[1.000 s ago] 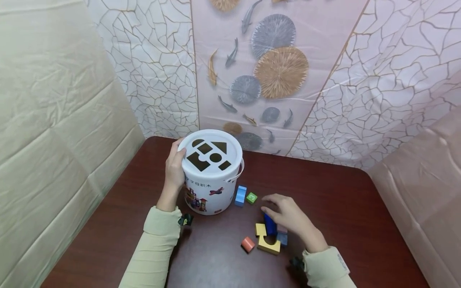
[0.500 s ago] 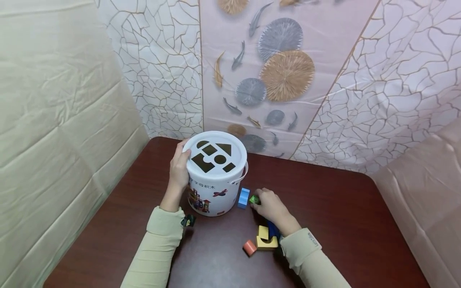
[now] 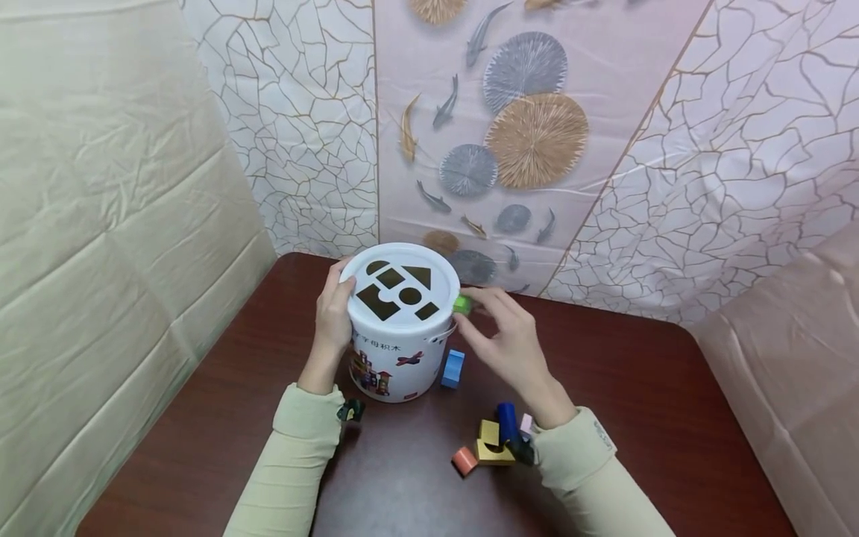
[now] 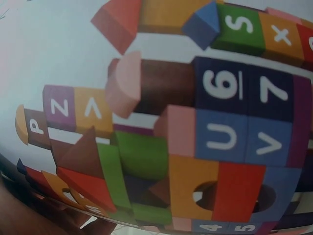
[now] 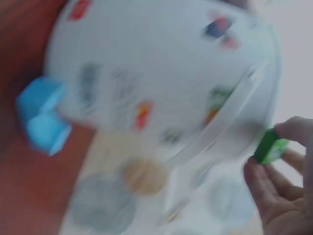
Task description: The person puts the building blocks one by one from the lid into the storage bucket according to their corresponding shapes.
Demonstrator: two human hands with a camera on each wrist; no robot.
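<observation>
A white bucket (image 3: pixel 396 358) with a lid (image 3: pixel 376 257) full of cut-out shapes stands on the table. My left hand (image 3: pixel 333 317) grips its left side, thumb over the lid's rim. In the left wrist view the bucket's printed wall (image 4: pixel 161 78) fills most of the picture. Between thumb and fingers, my right hand (image 3: pixel 506 343) pinches a small green cube (image 3: pixel 461 304) right at the lid's right edge. The right wrist view, blurred, shows the same green cube (image 5: pixel 270 146) held at the fingertips beside the bucket's rim.
A light blue block (image 3: pixel 452 369) stands close to the bucket's right side. Nearer the front lie an orange cylinder (image 3: pixel 464 462), yellow blocks (image 3: pixel 495 452), a dark blue block (image 3: pixel 507 424) and a pink block (image 3: pixel 526 424), partly behind my right sleeve. Patterned cloth (image 3: pixel 537 142) hangs behind the table.
My right hand has reached the green cube on the table, taken hold of it and lifted it to the lid's right edge. My left hand stays on the bucket.
</observation>
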